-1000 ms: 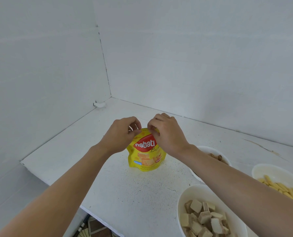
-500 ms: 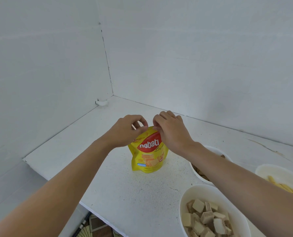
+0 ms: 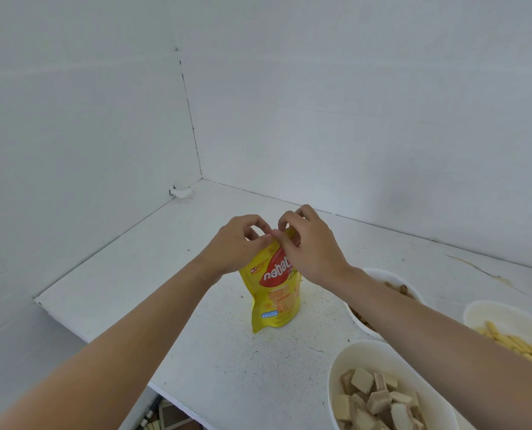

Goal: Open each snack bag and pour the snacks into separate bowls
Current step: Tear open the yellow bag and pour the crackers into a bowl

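Two hands | left hand point(image 3: 238, 243) and right hand point(image 3: 309, 243) pinch yellow snack bag point(image 3: 274, 293) top | bag upright on table point(image 3: 134, 290)

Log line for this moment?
yellow snack bag: upright on table | left hand: pinches its top | right hand: pinches its top

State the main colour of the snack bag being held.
Yellow snack bag, with a red logo; seen in the head view.

The yellow bag's point(image 3: 274, 302) top edge is hidden behind the pinching fingers of the left hand point(image 3: 238, 246) and right hand point(image 3: 314, 249), which also covers the end of its logo. The right forearm hides most of the far bowl point(image 3: 379, 273). Below that arm, the view's edges cut the wafer bowl point(image 3: 345, 361) and the yellow-stick bowl point(image 3: 481, 308).
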Tool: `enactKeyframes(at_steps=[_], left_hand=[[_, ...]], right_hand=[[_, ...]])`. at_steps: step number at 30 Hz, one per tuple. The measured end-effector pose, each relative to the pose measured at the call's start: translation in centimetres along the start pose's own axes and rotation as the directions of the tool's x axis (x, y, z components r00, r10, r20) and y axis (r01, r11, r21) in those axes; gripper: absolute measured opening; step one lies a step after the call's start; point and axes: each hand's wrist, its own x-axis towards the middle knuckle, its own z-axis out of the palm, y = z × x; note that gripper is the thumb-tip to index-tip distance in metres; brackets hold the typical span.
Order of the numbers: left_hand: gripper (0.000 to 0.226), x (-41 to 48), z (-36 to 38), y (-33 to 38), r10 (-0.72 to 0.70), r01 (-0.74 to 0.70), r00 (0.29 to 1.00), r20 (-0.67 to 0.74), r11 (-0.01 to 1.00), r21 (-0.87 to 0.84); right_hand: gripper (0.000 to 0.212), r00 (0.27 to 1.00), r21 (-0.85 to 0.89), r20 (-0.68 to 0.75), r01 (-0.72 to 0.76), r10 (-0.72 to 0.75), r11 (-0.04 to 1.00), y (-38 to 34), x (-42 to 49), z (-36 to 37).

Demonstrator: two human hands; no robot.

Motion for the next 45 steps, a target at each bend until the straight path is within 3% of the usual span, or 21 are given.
enactKeyframes(at_steps=[4,10,19,24,29,33,45], left_hand=[[0.019,0.0,0.5,0.2,-0.061,0.059,0.998,-0.022,0.995,-0.08],[0.027,-0.2,0.2,0.6,-0.135,0.136,0.99,0.029,0.99,-0.042],[0.022,-0.4,-0.3,0.6,-0.135,0.145,0.983,0.126,0.987,-0.072],[0.021,-0.6,-0.3,0.5,-0.136,0.164,0.97,0.199,0.977,-0.133],[0.019,-0.6,-0.4,0.5,-0.138,0.18,0.958,0.25,0.971,-0.158],[0.017,-0.7,-0.5,0.3,-0.121,0.174,0.957,0.265,0.967,-0.187],[0.013,-1.0,-0.6,1.5,-0.087,0.109,0.978,0.191,0.988,-0.108]], right_hand=[[0.017,0.981,0.115,-0.037,-0.184,0.189,0.976,-0.7,-0.1,0.3],[0.014,0.93,0.269,-0.038,-0.342,0.365,0.9,-1.3,-0.1,0.3],[0.009,0.86,0.466,0.048,-0.47,0.508,0.75,-1.5,-0.3,-0.7],[0.018,0.806,0.539,0.112,-0.541,0.582,0.646,-0.8,-0.5,-1.0],[0.039,0.757,0.54,0.199,-0.615,0.623,0.575,-0.4,-1.0,-1.3],[0.028,0.731,0.573,0.376,-0.666,0.569,0.477,-0.8,-1.6,-1.8],[0.013,0.767,0.608,0.436,-0.637,0.471,0.474,-0.9,-1.2,-2.0]])
